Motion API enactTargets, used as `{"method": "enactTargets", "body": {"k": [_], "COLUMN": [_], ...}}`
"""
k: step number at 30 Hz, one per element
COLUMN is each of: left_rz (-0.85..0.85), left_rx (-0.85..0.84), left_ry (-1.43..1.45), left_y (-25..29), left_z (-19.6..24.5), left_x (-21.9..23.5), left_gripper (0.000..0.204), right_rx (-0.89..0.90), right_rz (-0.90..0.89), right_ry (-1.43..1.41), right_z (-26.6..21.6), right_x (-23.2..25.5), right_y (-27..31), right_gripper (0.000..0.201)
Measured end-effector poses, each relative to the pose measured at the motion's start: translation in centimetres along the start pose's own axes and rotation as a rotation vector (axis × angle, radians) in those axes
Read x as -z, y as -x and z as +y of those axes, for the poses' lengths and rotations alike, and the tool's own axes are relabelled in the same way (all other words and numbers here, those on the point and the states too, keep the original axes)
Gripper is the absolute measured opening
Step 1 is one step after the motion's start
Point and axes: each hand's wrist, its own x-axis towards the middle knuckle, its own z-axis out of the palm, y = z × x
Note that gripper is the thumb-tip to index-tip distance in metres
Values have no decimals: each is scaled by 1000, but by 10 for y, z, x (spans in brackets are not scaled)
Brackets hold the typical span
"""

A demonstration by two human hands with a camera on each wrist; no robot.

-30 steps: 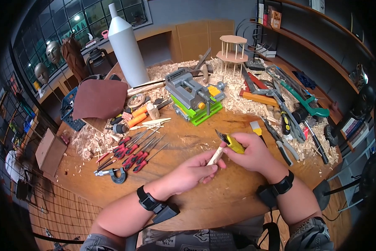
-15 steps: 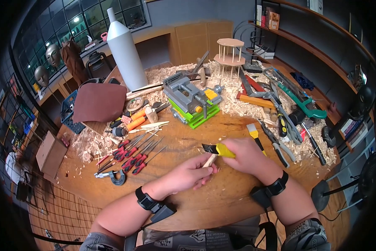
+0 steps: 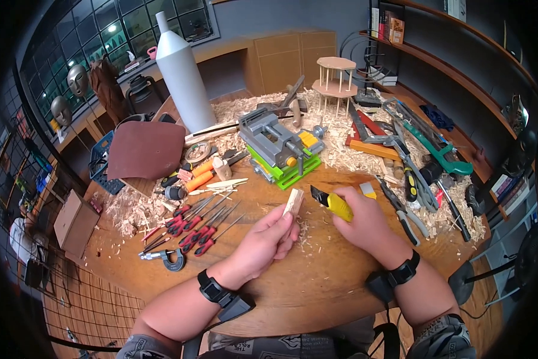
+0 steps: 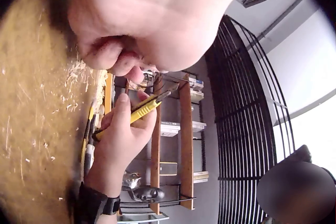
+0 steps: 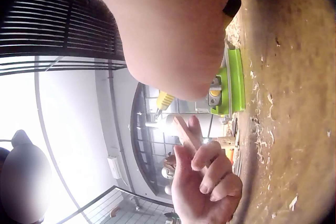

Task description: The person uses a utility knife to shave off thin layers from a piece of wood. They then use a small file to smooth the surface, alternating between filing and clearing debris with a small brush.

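My left hand (image 3: 265, 244) holds a short whittled wooden stick (image 3: 293, 202) between thumb and fingers, its pale end standing up and outward. In the right wrist view the same stick (image 5: 185, 132) shows in the grip of the left hand (image 5: 206, 184), fingers curled. A yellow utility knife (image 3: 339, 207) is gripped in my right hand (image 3: 368, 226), blade toward the stick, with a small gap between them. The left wrist view shows the knife (image 4: 144, 110) along the fingers of the right hand (image 4: 119, 139). Wood shavings (image 3: 305, 230) lie on the table below.
A grey vise (image 3: 275, 140) on a green base stands ahead. Red-handled files (image 3: 191, 230) and a micrometer (image 3: 172, 259) lie at left. Pliers (image 3: 400, 209), a scraper (image 3: 368, 190) and a green-handled saw (image 3: 445, 158) lie at right. Shavings cover the table's back, around a small two-tier wooden model (image 3: 336, 84).
The knife crossed leftward over the stick, then drew back to the right, apart from it. The left hand has tipped the stick more upright. More shavings show on the table beneath.
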Motion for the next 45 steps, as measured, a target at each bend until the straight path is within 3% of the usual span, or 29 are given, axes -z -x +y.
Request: {"method": "enactTargets", "body": {"k": [2,4,11,22,31,33,41,45], "left_rz": [2,116,139,19,137,117,99,105], "left_rx": [-7,-48,-97,-165,-131,-133,-123,-60], "left_ry": [-16,-82,-39,1,-133,-140,-173,-201], "left_y": [0,0,0,4,0,-1,-1,0], "left_z": [2,2,2,4,7,5,2,4], "left_x": [2,-1,-5,1,-3,0,3,4], "left_gripper": [39,33,27,48,41,41,39,37], "right_rx": [0,6,2,11,36,1,147,90], "right_rz": [-11,-23,-37,-43,-64,-84,-41,-100], "right_ry": [26,17,-9,-6,-41,-55,-22,-39], "right_z": [-2,-5,-3,-6,-10,-9,-8,-7], "right_x": [0,2,0,3,5,4,2,1], "right_y": [-1,-2,0,-1,-1,0,-1,0], "right_gripper": [49,50,53,53,49,49,47,49]}}
